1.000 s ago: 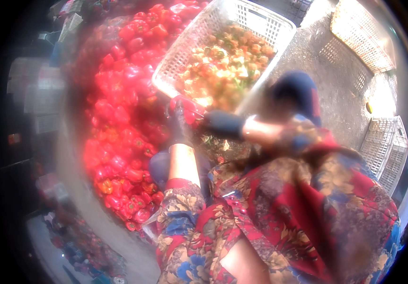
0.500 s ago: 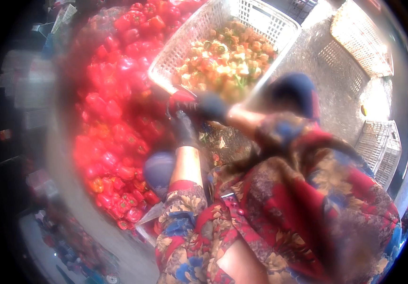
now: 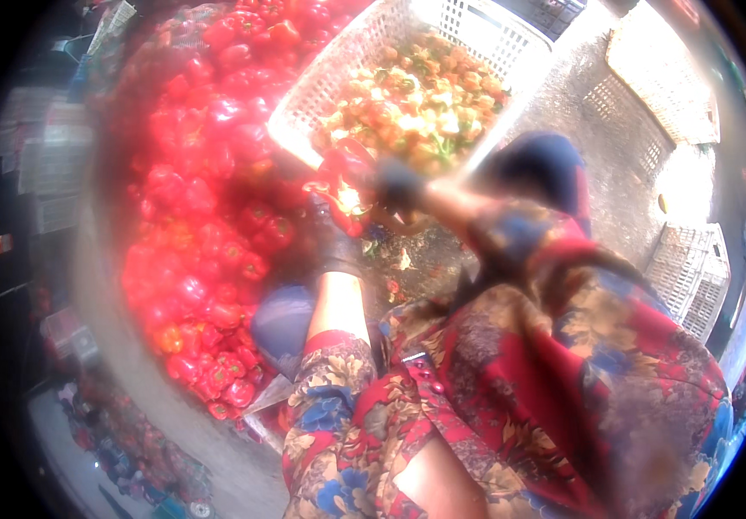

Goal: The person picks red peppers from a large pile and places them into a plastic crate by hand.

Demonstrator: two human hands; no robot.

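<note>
A red bell pepper [image 3: 349, 173] is in front of me, its pale inside showing on the near side. My gloved left hand [image 3: 335, 240] is closed on it from below, its fingers partly hidden behind the pepper. Close against the pepper's right side is my right hand [image 3: 401, 186], in a dark glove and smeared by motion. Its fingers cannot be made out. Just beyond both hands stands a white plastic crate [image 3: 291, 130], holding many orange and greenish pepper cores [image 3: 442, 104].
A large heap of red bell peppers [image 3: 191, 164] fills the left side. Other white crates [image 3: 663, 78] stand at the right, one of them a smaller crate [image 3: 691, 272] nearer me. Scraps [image 3: 405, 258] lie on the wet floor between my knees.
The pepper has turned and risen slightly, so its pale inside now shows. My right hand has shifted a little to the right.
</note>
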